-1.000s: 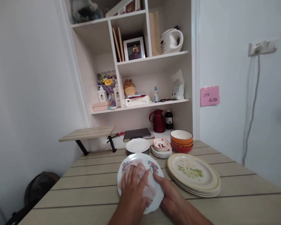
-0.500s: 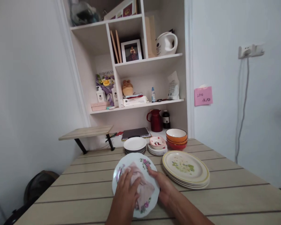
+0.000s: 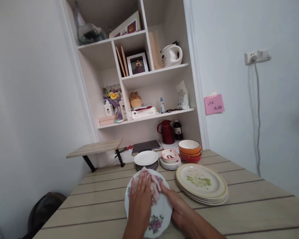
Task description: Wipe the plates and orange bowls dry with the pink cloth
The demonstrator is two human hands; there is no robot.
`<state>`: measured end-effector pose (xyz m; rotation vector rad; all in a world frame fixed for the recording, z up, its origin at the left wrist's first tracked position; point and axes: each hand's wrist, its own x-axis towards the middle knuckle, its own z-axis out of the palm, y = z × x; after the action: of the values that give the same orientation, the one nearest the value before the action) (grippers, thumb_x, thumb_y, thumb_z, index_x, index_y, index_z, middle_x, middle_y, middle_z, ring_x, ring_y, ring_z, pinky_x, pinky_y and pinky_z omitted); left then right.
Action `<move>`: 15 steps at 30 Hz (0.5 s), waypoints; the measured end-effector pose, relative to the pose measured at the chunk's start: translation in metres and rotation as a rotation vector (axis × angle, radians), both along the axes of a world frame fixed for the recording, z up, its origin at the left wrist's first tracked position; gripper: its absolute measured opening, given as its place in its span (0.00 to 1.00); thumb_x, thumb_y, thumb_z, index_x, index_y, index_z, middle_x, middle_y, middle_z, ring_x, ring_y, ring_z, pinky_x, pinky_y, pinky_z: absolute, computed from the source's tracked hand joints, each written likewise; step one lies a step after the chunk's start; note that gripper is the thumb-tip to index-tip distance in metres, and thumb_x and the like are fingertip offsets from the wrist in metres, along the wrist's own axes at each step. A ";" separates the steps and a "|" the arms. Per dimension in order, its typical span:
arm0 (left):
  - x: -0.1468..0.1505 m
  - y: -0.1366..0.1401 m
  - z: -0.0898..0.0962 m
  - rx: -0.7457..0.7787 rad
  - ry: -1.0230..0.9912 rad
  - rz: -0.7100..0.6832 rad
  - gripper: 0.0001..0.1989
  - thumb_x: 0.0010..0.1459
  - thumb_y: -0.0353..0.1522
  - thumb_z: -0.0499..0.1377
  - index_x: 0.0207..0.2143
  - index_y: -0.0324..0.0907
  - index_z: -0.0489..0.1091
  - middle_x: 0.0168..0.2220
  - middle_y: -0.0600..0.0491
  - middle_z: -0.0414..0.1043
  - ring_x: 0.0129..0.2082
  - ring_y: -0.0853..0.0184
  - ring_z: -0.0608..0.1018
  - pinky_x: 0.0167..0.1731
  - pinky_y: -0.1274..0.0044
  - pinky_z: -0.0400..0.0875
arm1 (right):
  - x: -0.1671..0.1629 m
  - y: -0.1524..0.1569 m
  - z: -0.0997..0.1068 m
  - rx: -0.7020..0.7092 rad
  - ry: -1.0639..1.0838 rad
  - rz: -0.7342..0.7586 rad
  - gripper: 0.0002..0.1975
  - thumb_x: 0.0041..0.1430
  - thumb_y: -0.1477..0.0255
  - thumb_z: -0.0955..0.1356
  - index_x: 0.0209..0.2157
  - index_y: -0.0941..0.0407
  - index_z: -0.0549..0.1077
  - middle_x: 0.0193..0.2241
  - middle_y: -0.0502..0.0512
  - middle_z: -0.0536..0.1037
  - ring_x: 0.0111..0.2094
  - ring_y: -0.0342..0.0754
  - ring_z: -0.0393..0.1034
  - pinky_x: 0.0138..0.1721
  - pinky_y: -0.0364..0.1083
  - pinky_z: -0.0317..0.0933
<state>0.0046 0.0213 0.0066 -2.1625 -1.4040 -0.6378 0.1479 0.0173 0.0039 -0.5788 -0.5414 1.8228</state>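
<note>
My right hand (image 3: 178, 207) grips the right rim of a white plate (image 3: 161, 207) with pink flowers and a scalloped edge, its thumb on the upper face. The plate is tilted toward me above the table. With fingers stretched up its face, my left hand (image 3: 141, 196) holds a pale pink cloth (image 3: 155, 187) pressed against the upper part. Part of the cloth lies hidden under that hand. To the right, a stack of cream plates (image 3: 201, 182) with yellow rims and a green pattern rests on the table.
Behind are a stack of white-topped dark plates (image 3: 146, 158), small dishes (image 3: 169, 155) on saucers and orange and red bowls (image 3: 189, 148). A small raised shelf (image 3: 94, 148) stands at the table's left. The red jug (image 3: 167, 132) is in the shelving (image 3: 159, 78).
My left hand has slid the cloth up toward the plate's far edge, uncovering flowers on the lower part. My right hand keeps its hold. The camera view has shifted and tilted slightly.
</note>
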 end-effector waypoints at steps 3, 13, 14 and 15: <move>0.001 0.003 0.001 0.116 -0.036 0.097 0.26 0.62 0.25 0.48 0.62 0.41 0.62 0.65 0.45 0.60 0.65 0.57 0.61 0.63 0.55 0.55 | 0.004 0.007 -0.002 -0.010 0.048 -0.034 0.28 0.51 0.62 0.75 0.49 0.66 0.74 0.39 0.68 0.83 0.40 0.58 0.80 0.49 0.55 0.68; 0.012 -0.002 -0.020 0.061 -0.044 0.012 0.32 0.58 0.22 0.49 0.65 0.44 0.57 0.66 0.48 0.56 0.66 0.57 0.60 0.61 0.57 0.61 | 0.017 0.001 0.019 0.025 0.110 0.046 0.29 0.59 0.57 0.68 0.52 0.67 0.72 0.41 0.69 0.82 0.42 0.55 0.79 0.51 0.52 0.67; 0.014 -0.003 -0.017 0.028 -0.031 -0.032 0.33 0.58 0.22 0.49 0.66 0.46 0.55 0.67 0.50 0.55 0.66 0.59 0.58 0.62 0.57 0.60 | 0.016 -0.001 0.019 0.030 0.094 0.052 0.28 0.60 0.58 0.68 0.51 0.67 0.73 0.41 0.68 0.83 0.40 0.55 0.80 0.50 0.51 0.68; 0.016 -0.004 -0.014 0.008 -0.017 -0.068 0.34 0.58 0.22 0.49 0.67 0.48 0.52 0.67 0.52 0.54 0.67 0.60 0.57 0.63 0.57 0.58 | 0.015 -0.003 0.019 0.032 0.072 0.053 0.27 0.59 0.58 0.69 0.51 0.65 0.74 0.40 0.67 0.83 0.39 0.54 0.80 0.49 0.51 0.68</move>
<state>0.0211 0.0171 -0.0073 -2.2112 -1.3392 -0.6877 0.1625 0.0143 0.0228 -0.4793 -0.5410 1.8739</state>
